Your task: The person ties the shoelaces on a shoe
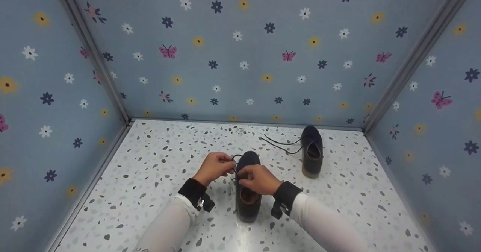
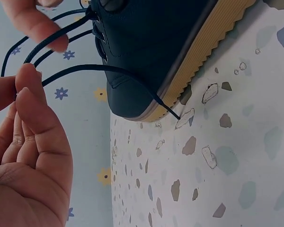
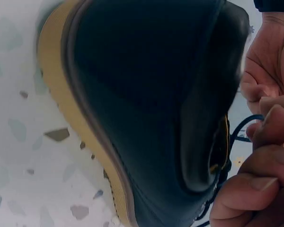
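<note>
A dark blue lace-up shoe (image 1: 248, 210) with a ribbed tan sole stands on the speckled surface, toe pointing away from me. My left hand (image 1: 215, 168) is on the left of its laces. In the left wrist view, that thumb and forefinger pinch a dark shoelace (image 2: 66, 29) drawn out from the eyelets. Over the shoe's tongue, my right hand (image 1: 260, 179) has its fingers curled at the lace; the right wrist view shows a lace loop (image 3: 244, 124) running into the fingertips there. One lace end hangs loose across the toe (image 2: 120, 101).
A matching shoe (image 1: 312, 161) stands farther back on the right, its long untied laces (image 1: 282, 143) trailing left. Blue flower-patterned panels (image 1: 240, 56) enclose the speckled surface (image 1: 158, 184) at the back and both sides.
</note>
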Demonstrator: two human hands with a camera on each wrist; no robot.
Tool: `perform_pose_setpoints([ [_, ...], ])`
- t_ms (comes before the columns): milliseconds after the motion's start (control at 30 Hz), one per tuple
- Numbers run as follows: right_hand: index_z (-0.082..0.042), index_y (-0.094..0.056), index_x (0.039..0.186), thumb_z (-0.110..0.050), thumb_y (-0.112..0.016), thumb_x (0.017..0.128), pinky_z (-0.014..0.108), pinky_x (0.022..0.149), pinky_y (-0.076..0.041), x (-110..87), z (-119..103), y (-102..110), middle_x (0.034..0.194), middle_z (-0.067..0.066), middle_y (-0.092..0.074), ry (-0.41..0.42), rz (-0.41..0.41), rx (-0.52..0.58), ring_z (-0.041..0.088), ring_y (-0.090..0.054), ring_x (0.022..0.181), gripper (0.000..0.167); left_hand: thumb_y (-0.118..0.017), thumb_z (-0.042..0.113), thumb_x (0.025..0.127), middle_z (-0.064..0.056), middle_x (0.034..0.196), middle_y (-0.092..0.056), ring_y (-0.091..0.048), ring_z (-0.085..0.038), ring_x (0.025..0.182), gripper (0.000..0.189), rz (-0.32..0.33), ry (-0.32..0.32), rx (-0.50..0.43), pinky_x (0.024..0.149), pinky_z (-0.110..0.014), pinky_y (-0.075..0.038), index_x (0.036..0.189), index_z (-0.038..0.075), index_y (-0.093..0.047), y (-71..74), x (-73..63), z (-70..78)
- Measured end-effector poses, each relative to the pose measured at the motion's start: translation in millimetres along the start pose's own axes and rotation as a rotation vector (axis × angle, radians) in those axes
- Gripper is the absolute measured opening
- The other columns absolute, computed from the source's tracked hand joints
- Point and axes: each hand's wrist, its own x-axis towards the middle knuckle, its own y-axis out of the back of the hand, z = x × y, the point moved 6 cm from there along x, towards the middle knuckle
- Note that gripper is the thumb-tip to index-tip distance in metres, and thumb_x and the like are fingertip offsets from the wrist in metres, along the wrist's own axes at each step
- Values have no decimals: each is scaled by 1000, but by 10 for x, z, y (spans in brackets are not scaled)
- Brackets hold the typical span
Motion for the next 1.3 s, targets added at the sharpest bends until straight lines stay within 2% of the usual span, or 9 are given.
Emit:
perform_pose_setpoints([
  [200,-10,-76,98,-21,-77,94,22,57,-49,34,46,-30,74,-5,-64,-40,40,32,4,-56,62,12,-75,14,93,-2,80,-78,-72,-8,71,18,-17,-4,12,64,-24,-58,104,1,-74,-41,-24,28],
  [333,-11,-73,89,-26,-78,94,22,56,-50,31,82,0,69,-7,-62,-66,67,57,4,-58,59,16,-74,13,93,-5,82,-79,-72,-9,69,17,-17,-7,14,63,-23,-58,104,0,-74,-49,-21,30],
  [600,-12,-70,84,-30,-77,95,21,54,-48,4,133,88,65,-10,-59,-73,100,73,3,-58,57,22,-72,14,96,-19,93,-79,-73,-10,71,19,-35,13,23,64,-23,-58,106,-2,-73,-54,11,10],
  [733,-12,-69,82,-29,-75,96,21,51,-45,-13,158,140,61,-11,-57,-81,112,99,3,-55,53,23,-69,17,99,-14,90,-79,-73,-10,72,20,-39,-24,101,64,-24,-57,106,-1,-73,-34,17,38],
  [867,-10,-69,85,-22,-72,97,22,50,-46,-28,178,196,61,-9,-58,-88,117,140,5,-57,52,18,-67,21,102,-6,91,-75,-73,-17,76,16,-20,-101,255,67,-27,-55,99,7,-73,14,10,111],
  [967,-9,-70,88,-18,-69,97,22,54,-48,-33,187,240,65,-8,-60,-88,119,160,5,-59,56,12,-66,20,103,-6,93,-73,-74,-21,81,12,-17,-135,337,70,-28,-54,95,11,-70,46,2,165],
  [1033,-8,-69,90,-16,-68,97,22,56,-48,-37,190,271,66,-8,-61,-86,120,177,5,-59,58,11,-65,17,103,-8,92,-75,-73,-21,81,10,-26,-146,368,70,-28,-53,96,11,-69,62,-6,197],
  [1133,-8,-69,92,-16,-66,98,23,58,-47,-41,202,317,66,-8,-60,-86,121,194,6,-59,59,11,-65,15,103,-9,90,-76,-69,-15,73,7,-45,-143,396,62,-28,-53,101,9,-69,89,-12,227],
  [1300,-8,-67,91,-22,-67,101,25,59,-47,-42,246,391,67,0,-63,-100,124,232,15,-62,61,17,-67,17,102,-4,85,-73,-65,-13,68,10,-54,-123,439,54,-28,-55,103,9,-73,143,-28,258],
])
